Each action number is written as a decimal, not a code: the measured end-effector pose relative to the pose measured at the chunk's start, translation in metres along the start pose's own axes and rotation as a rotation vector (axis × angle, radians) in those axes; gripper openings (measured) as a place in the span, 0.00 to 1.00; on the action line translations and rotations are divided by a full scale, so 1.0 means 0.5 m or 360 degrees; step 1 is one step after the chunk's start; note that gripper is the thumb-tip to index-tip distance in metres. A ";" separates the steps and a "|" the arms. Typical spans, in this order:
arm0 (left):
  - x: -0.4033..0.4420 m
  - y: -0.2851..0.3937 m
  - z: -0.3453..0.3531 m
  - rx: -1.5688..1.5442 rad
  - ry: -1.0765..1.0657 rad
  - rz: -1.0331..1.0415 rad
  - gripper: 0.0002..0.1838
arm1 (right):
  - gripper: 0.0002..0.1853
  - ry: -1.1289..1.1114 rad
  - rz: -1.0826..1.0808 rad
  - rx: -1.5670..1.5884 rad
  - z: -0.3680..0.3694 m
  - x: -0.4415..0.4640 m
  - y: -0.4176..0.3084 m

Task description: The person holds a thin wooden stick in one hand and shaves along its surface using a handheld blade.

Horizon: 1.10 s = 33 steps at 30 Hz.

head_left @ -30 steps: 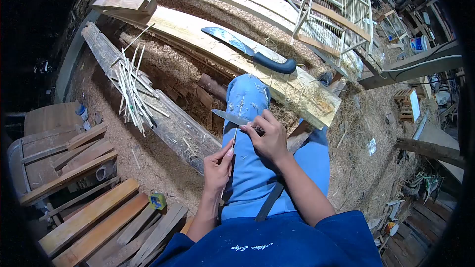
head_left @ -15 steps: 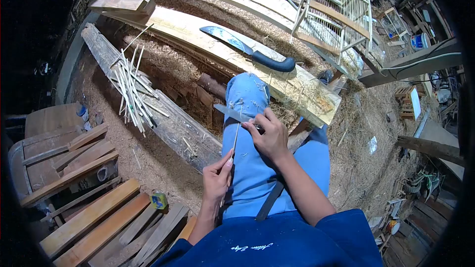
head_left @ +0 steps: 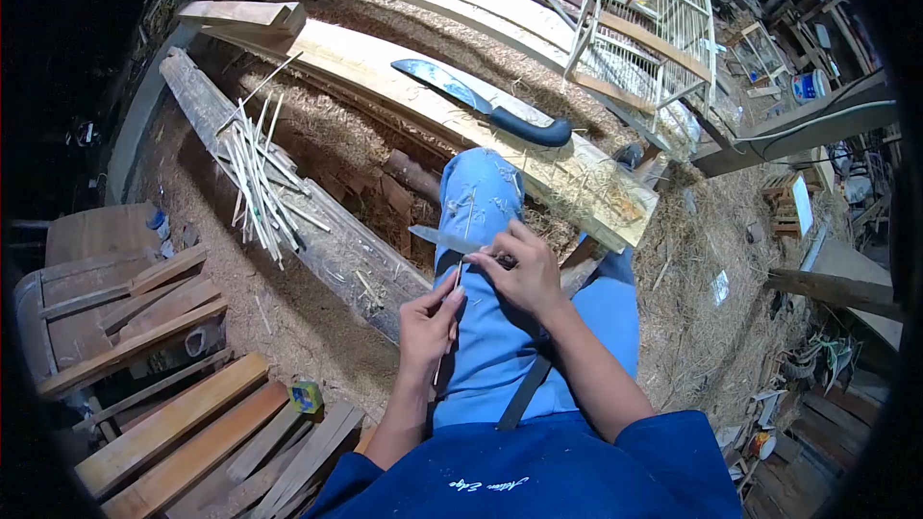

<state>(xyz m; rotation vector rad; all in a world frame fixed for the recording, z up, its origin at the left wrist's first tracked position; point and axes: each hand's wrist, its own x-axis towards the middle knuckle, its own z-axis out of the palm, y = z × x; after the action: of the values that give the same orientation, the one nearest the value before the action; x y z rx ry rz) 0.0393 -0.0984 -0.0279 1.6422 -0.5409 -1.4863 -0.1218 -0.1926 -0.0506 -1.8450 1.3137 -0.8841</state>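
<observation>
- Here, right hand (head_left: 524,274) grips a grey steel knife (head_left: 444,238) short of the blue denim knee (head_left: 484,181).
- Left hand (head_left: 429,325) pinches a thin pale stick (head_left: 469,216).
- Knife slipping could nick that hand.

Bright centre, black corners, fisheye-curved edges

Beyond my right hand (head_left: 527,274), the big knife (head_left: 481,103) blocks me; left of my left hand (head_left: 429,322), sawdust floor (head_left: 300,329) leaves room.

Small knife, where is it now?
In the head view, the small knife is in the right hand, over the jeans, just beyond the left hand.
</observation>
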 end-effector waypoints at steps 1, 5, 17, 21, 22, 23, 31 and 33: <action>0.010 0.006 0.006 0.0019 0.0037 0.0016 0.18 | 0.18 -0.0053 0.0006 -0.0018 0.002 -0.002 0.002; 0.023 0.011 0.016 0.0049 0.0109 0.0092 0.17 | 0.19 0.0000 0.0046 -0.0083 0.006 0.001 -0.005; -0.032 -0.049 -0.035 0.0088 0.0078 0.0113 0.16 | 0.19 0.0081 0.0121 -0.0127 0.010 0.004 -0.015; -0.074 -0.069 -0.059 0.0058 0.0022 0.0036 0.15 | 0.19 0.0112 0.0153 -0.0184 0.014 0.006 -0.015; -0.084 -0.073 -0.062 0.0019 0.0038 0.0015 0.15 | 0.18 0.0134 0.0151 -0.0201 0.014 0.006 -0.018; -0.089 -0.073 -0.063 -0.0020 0.0054 -0.0004 0.16 | 0.17 0.0157 0.0148 -0.0218 0.015 0.007 -0.022; -0.028 -0.007 -0.007 0.0041 -0.0053 0.0087 0.16 | 0.17 0.0058 -0.0025 -0.0082 0.005 0.000 -0.015; -0.010 -0.015 0.001 0.0044 -0.0035 0.0193 0.16 | 0.17 0.0053 -0.0012 -0.0082 0.000 0.000 -0.015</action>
<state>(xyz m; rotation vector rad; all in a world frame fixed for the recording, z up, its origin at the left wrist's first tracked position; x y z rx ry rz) 0.0361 -0.0907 -0.0307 1.5871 -0.6640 -1.4147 -0.1180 -0.1907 -0.0444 -1.8831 1.3629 -0.8962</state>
